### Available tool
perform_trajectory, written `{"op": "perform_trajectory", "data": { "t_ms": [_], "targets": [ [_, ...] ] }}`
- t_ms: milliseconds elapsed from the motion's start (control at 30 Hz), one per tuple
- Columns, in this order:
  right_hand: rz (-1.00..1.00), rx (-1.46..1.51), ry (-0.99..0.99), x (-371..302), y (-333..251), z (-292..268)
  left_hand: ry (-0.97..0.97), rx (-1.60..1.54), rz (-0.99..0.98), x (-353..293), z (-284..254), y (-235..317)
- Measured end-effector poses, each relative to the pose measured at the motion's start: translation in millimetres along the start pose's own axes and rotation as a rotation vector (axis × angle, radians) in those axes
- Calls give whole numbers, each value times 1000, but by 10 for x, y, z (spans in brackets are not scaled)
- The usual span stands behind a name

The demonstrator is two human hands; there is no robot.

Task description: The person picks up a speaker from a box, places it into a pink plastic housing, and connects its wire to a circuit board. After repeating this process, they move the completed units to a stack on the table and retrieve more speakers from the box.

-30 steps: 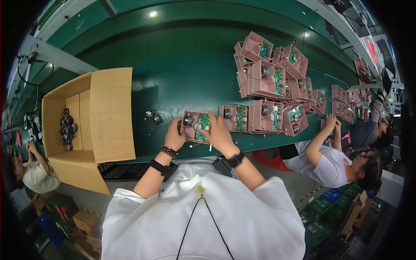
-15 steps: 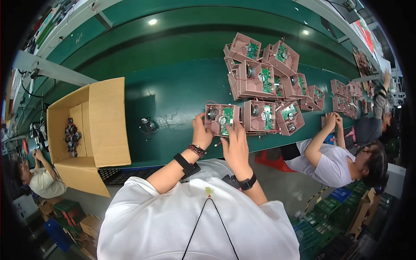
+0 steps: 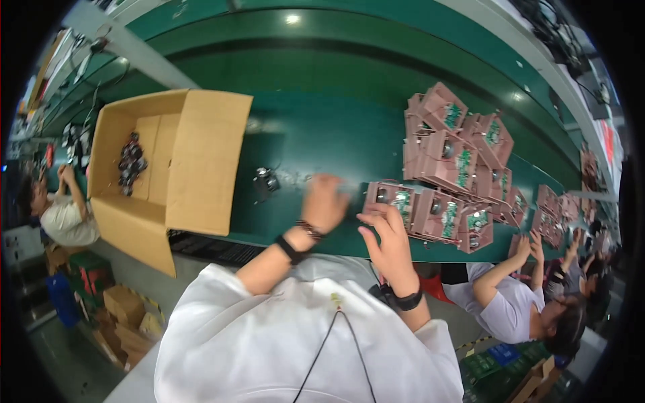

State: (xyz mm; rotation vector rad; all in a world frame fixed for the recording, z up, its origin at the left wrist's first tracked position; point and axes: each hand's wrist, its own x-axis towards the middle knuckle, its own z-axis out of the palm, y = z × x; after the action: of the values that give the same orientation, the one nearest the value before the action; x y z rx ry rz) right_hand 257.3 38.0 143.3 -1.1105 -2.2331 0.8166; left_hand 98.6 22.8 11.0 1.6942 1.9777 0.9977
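My left hand is over the green bench, off the pink housings and to the right of a loose round speaker with wires. Motion smears its fingers. My right hand has thumb and fingers apart, holding nothing. It is at the near left corner of a pink plastic housing, which contains a speaker and a green circuit board; whether the fingers touch the housing I cannot tell. Two more such housings stand beside it: a middle one and a right one.
A cardboard box with opened flaps stands at the left, several small speakers inside. Stacked pink housings rise behind the front row. A co-worker sits at the right, another at the far left.
My left hand has come off the housing and moved left toward the loose speaker. My right hand has drawn back from the circuit board, fingers spread. The view has swung left.
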Motion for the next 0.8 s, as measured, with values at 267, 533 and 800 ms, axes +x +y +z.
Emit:
{"op": "perform_trajectory", "data": {
  "t_ms": [267, 533, 800],
  "targets": [
    [39, -593, 186, 1320, 56, -1799, 178, 448, -293, -206, -561, -1535],
    [745, -701, 127, 1428, 2852, -2419, -81, 206, -466, -49, -485, -1249],
    [732, -260, 55, 1166, 3186, -2180, -35, 313, -504, -28, -479, -1198]
  ]
}}
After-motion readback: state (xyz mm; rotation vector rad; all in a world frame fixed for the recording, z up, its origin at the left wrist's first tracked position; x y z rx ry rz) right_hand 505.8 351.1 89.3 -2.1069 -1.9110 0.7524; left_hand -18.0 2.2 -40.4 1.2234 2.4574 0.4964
